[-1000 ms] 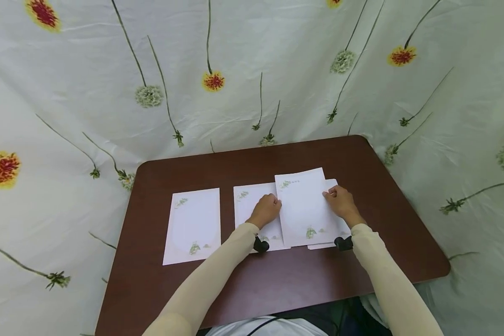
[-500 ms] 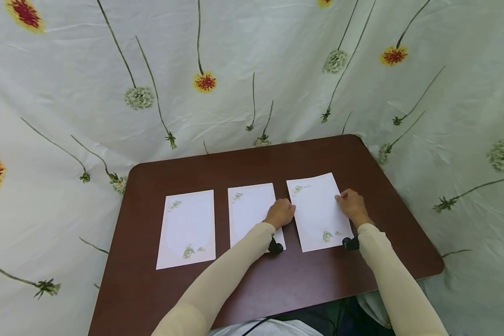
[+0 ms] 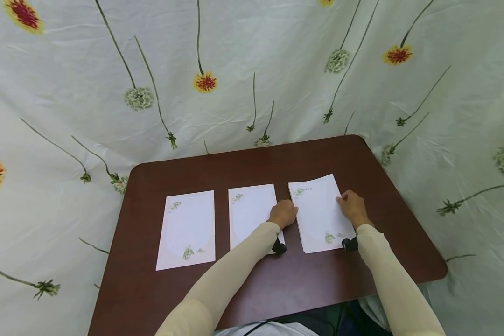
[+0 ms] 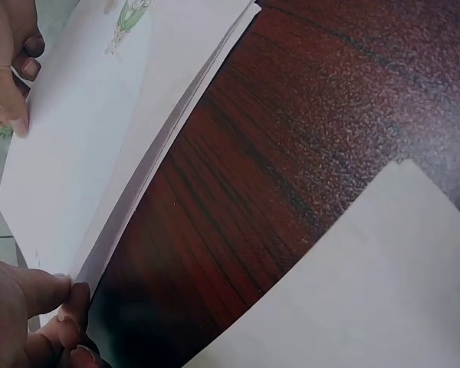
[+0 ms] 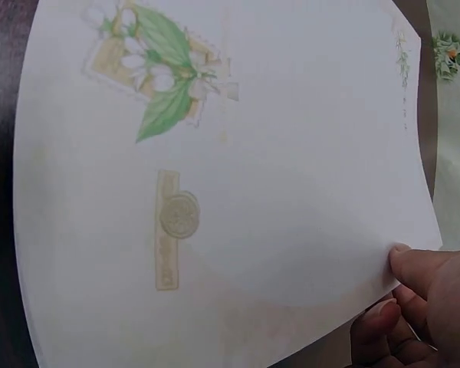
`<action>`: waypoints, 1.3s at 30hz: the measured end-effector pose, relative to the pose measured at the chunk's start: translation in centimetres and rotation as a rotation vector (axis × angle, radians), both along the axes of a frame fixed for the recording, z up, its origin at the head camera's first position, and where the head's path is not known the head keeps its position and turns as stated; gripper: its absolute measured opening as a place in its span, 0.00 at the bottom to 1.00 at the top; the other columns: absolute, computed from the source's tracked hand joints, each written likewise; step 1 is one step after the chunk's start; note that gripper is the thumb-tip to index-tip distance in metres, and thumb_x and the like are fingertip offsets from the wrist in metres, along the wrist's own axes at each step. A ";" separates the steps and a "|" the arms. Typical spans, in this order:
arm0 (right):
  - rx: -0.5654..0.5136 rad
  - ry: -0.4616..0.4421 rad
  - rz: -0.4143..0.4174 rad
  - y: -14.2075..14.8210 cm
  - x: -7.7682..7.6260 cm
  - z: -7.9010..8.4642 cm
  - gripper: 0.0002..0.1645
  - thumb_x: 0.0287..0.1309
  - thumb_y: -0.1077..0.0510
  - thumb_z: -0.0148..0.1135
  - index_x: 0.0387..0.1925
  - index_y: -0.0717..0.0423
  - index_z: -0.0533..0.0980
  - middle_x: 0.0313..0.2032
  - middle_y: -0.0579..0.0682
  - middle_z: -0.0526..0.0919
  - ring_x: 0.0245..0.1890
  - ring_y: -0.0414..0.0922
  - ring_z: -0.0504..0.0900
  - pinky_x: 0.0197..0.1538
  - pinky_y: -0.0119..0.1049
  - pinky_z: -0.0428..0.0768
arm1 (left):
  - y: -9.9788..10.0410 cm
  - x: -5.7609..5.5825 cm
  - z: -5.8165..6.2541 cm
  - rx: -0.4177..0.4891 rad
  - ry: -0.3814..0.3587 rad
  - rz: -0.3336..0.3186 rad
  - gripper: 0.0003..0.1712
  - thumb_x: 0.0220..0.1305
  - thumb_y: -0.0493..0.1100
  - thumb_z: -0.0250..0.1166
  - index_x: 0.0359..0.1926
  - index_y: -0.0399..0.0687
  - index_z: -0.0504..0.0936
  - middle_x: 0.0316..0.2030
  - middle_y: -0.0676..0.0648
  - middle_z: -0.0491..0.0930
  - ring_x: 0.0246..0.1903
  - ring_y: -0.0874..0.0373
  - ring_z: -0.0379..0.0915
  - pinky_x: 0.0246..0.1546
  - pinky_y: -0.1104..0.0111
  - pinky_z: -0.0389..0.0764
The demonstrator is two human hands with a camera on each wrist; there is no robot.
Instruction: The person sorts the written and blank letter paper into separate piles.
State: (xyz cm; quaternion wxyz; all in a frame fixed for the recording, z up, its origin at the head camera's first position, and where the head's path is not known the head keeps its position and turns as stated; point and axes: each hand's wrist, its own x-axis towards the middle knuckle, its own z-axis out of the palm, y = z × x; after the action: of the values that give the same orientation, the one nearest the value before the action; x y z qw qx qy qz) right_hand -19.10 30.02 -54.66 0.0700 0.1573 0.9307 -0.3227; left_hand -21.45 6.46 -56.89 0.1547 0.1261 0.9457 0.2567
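Observation:
Both my hands hold the rightmost sheets of paper point(image 3: 317, 219), white letter paper with green floral prints in two corners. My left hand point(image 3: 283, 213) pinches their left edge, thumb on top and fingers curled at the side in the left wrist view. That view shows layered edges, so more than one sheet lies together. At the right edge, my right hand point(image 3: 353, 207) pinches the paper between thumb point(image 5: 418, 264) and curled fingers. The top sheet bows slightly. My left forearm passes over the lower part of the middle sheet point(image 3: 249, 210).
Another printed sheet point(image 3: 186, 228) lies flat at the left of the brown table point(image 3: 252, 168). A floral cloth point(image 3: 235, 112) hangs behind the table. Cream sleeves point(image 3: 231, 266) cover the arms, with a black wrist camera point(image 3: 279, 247) on the left.
The held paper has shifted right, off the middle sheet and over the paper beneath it, and now sits lower. Both hands moved right with it. The head view has turned slightly.

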 end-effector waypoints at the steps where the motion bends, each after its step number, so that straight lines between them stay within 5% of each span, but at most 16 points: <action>1: 0.000 -0.003 -0.004 0.0 0.0 -0.1 0.18 0.79 0.55 0.54 0.52 0.70 0.73 0.51 0.72 0.80 0.47 0.62 0.78 0.53 0.55 0.79 | 0.0 0.0 0.0 -0.003 0.003 -0.005 0.28 0.79 0.45 0.56 0.16 0.50 0.64 0.19 0.51 0.66 0.23 0.56 0.65 0.29 0.63 0.71; 9: -0.022 -0.026 -0.041 -0.1 0.0 -0.7 0.19 0.80 0.55 0.54 0.55 0.70 0.72 0.52 0.71 0.79 0.48 0.62 0.77 0.53 0.55 0.79 | 0.5 0.2 0.1 -0.058 0.050 -0.019 0.20 0.80 0.45 0.56 0.30 0.40 0.83 0.36 0.41 0.85 0.39 0.49 0.82 0.48 0.54 0.82; 16: -0.019 -0.022 -0.057 -0.4 0.0 -0.8 0.20 0.80 0.55 0.54 0.56 0.70 0.73 0.52 0.69 0.79 0.47 0.60 0.78 0.51 0.53 0.80 | 0.5 0.4 0.3 -0.123 0.084 -0.018 0.21 0.80 0.48 0.56 0.50 0.34 0.86 0.46 0.38 0.86 0.51 0.44 0.84 0.54 0.52 0.82; 32: 0.022 -0.016 -0.054 -0.5 0.3 -1.6 0.24 0.79 0.53 0.55 0.62 0.70 0.70 0.61 0.72 0.69 0.56 0.66 0.76 0.59 0.61 0.76 | 0.8 0.3 0.2 -0.170 0.078 -0.025 0.24 0.82 0.50 0.57 0.58 0.34 0.83 0.51 0.38 0.85 0.54 0.45 0.83 0.56 0.53 0.82; 39: 0.006 -0.012 -0.083 -0.8 0.6 -2.1 0.26 0.79 0.53 0.56 0.64 0.70 0.69 0.62 0.72 0.67 0.55 0.66 0.76 0.60 0.61 0.77 | 0.4 0.5 0.2 -0.109 0.077 -0.020 0.20 0.80 0.48 0.58 0.52 0.33 0.85 0.48 0.38 0.85 0.51 0.44 0.84 0.55 0.52 0.82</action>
State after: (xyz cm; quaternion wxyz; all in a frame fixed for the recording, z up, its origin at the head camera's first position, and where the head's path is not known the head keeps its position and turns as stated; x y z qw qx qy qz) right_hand -18.46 29.20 -56.76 0.0617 0.1978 0.9239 -0.3218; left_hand -20.94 6.85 -56.66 0.1274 0.1367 0.9621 0.1984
